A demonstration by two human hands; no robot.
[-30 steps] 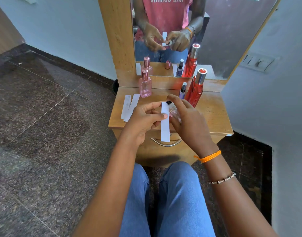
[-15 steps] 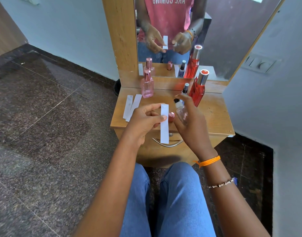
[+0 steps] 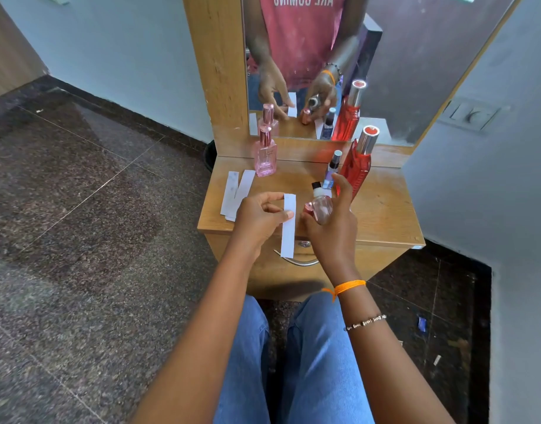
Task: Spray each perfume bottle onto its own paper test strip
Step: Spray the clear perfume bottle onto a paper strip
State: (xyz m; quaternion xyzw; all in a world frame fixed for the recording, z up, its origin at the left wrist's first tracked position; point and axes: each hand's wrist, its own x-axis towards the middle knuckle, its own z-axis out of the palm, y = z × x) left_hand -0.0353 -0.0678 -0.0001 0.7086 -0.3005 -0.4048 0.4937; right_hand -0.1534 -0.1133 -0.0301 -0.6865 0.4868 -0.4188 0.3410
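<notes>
While the person sits with knees under it, the wooden dressing table point(image 3: 385, 209) fills the centre of the view, with a mirror point(image 3: 385, 56) rising from its back edge at twelve o'clock. On the tabletop at one o'clock leans a tall red bottle point(image 3: 356, 169) with a silver cap, and just beside it, toward the middle, stands a slim dark-capped bottle point(image 3: 332, 169). At eleven o'clock stands a square pink bottle point(image 3: 265, 159), upright, and at ten o'clock two paper strips point(image 3: 237, 192) lie side by side, overlapping at their near ends. Over the table's front edge, the right hand point(image 3: 333, 231) has its fingers curled round a small rounded pink bottle point(image 3: 321, 206), white nozzle uppermost, forefinger raised above it. A small pink cap point(image 3: 308, 206) shows just left of this bottle. The left hand point(image 3: 257, 218) pinches a white test strip point(image 3: 288, 224) between thumb and fingers, the strip hanging upright just beside the bottle at its nine o'clock.
</notes>
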